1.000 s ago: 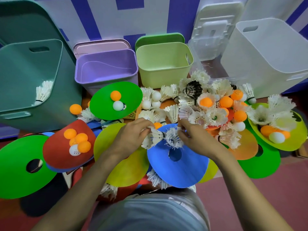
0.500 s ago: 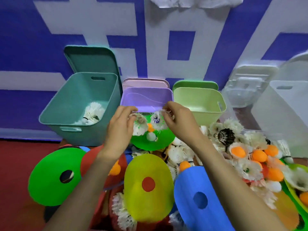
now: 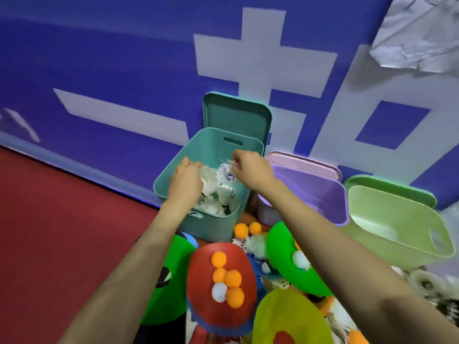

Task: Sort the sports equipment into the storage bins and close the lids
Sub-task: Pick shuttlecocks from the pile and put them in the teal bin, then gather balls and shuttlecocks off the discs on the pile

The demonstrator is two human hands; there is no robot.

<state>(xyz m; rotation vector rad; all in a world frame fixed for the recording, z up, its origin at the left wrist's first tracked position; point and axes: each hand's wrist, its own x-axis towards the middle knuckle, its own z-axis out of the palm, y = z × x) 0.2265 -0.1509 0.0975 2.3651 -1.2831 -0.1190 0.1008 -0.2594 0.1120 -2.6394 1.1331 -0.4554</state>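
Note:
Both hands are over the open teal bin (image 3: 173, 170), which holds several white shuttlecocks (image 3: 218, 194). My left hand (image 3: 186, 180) grips a white shuttlecock at the bin's left side. My right hand (image 3: 248, 167) pinches the feathers of another shuttlecock (image 3: 227, 171) above the bin's middle. The teal lid (image 3: 236, 112) leans upright behind the bin against the wall. Orange and white balls (image 3: 227, 279) lie on a red disc (image 3: 221, 284) below my arms.
A purple bin (image 3: 320, 192) and a light green bin (image 3: 397, 232) stand to the right, lids behind them. Green discs (image 3: 285, 256) and a yellow disc (image 3: 290, 319) lie in front. More shuttlecocks are piled at the far right. Red floor spreads left.
Both hands lifted shuttlecocks from the pile by the blue disc, carried them up and left, and now hold them over the teal bin. The view swung left.

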